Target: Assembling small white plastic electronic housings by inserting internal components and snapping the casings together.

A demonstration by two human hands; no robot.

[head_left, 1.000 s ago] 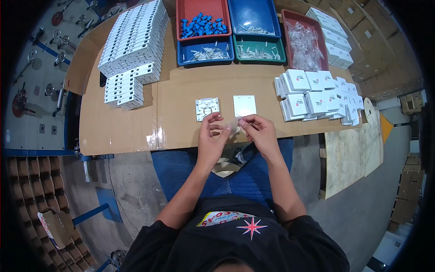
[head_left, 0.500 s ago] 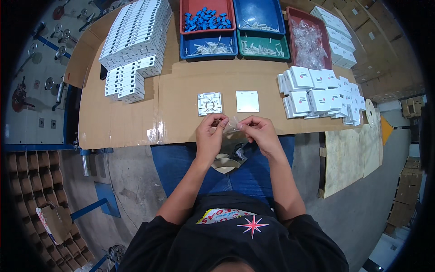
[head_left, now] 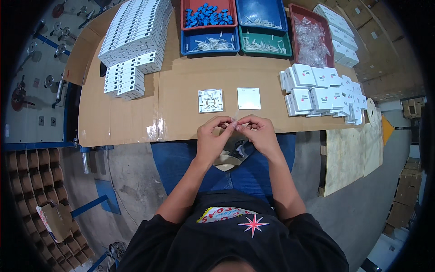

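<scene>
Left hand [head_left: 212, 141] and right hand [head_left: 263, 138]: fingers nearly meet, both pinching a clear plastic piece [head_left: 236, 116], likely a small bag. It sticks out just past the fingertips, long axis roughly forward; exact shape too small to tell. It's between the hands, neither clearly nearer. Open white tray [head_left: 210, 100] ahead-left of fingers, flat white plate [head_left: 248, 98] ahead-right, both on worktop [head_left: 181, 86], neither touched.

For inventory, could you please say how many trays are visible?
5: left red tray, lower blue tray in front of it; upper middle blue tray, green tray before that; right red tray.
</scene>
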